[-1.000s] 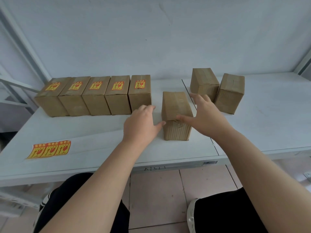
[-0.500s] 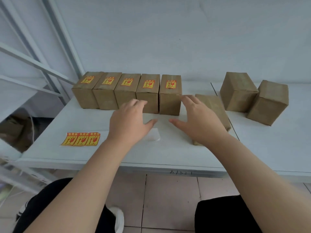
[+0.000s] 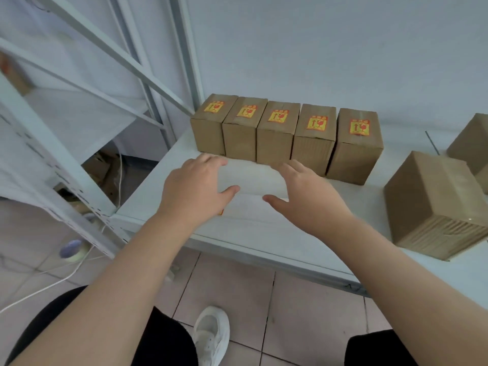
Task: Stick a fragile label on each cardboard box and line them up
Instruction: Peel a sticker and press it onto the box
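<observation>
The left forearm (image 3: 124,276) and the right forearm (image 3: 396,273) are bare from the lower corners of the frame up to the left grip (image 3: 194,192) and the right grip (image 3: 311,202). Black cloth covers the left leg (image 3: 79,326) at the lower left and the right leg (image 3: 377,350) at the lower right. At the bottom centre is one white trainer (image 3: 211,336) with a rounded toe and stitched panels.

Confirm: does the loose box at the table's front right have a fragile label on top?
No, the loose box shows only bare brown cardboard on its top and visible sides.
</observation>
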